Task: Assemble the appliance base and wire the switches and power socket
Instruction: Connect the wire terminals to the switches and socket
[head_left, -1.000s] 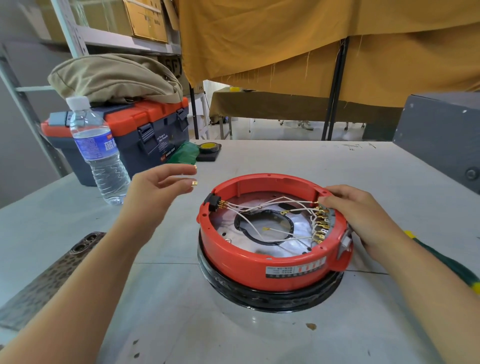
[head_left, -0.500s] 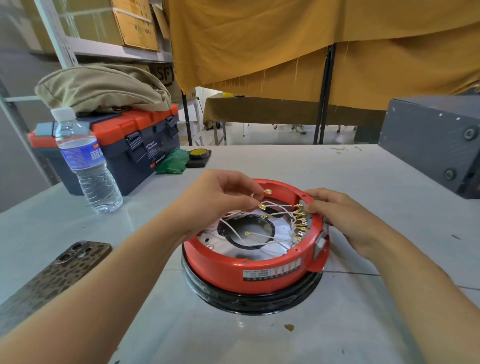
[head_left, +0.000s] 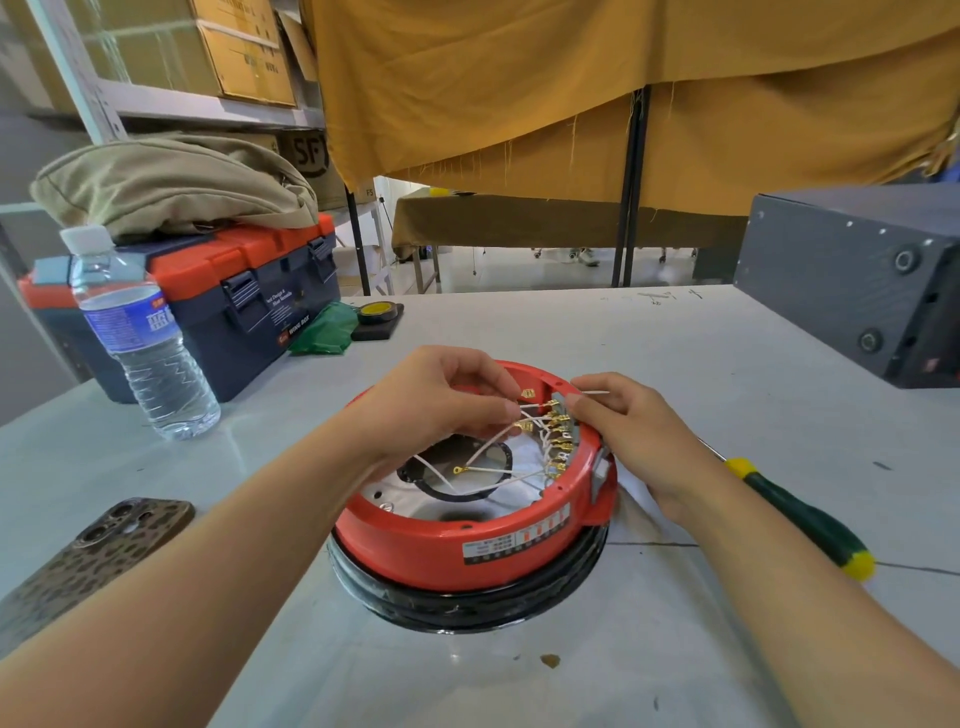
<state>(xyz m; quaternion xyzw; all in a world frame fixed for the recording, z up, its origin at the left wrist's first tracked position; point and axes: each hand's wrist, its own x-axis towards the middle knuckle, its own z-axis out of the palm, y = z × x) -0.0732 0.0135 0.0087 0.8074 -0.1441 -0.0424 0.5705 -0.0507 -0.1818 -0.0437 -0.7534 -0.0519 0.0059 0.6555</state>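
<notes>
A round red appliance base (head_left: 457, 545) lies upside down on a black ring in the middle of the grey table. White wires with brass spade terminals (head_left: 558, 447) run inside it to a row of switch contacts on its right wall. My left hand (head_left: 441, 400) reaches over the base and pinches white wires near a loose brass terminal (head_left: 529, 393). My right hand (head_left: 628, 426) rests on the right rim and pinches a thin white wire end (head_left: 592, 392) at the top of the contact row.
A green-and-yellow screwdriver (head_left: 800, 514) lies right of the base. A water bottle (head_left: 140, 338), an orange-and-navy toolbox (head_left: 249, 291) with a khaki bag on top, a tape roll (head_left: 376, 312) and a phone (head_left: 98, 545) sit on the left. A dark grey box (head_left: 852, 275) stands at right.
My left hand came from the air left of the base to the wires inside it. My right hand slid up the rim and took a wire end.
</notes>
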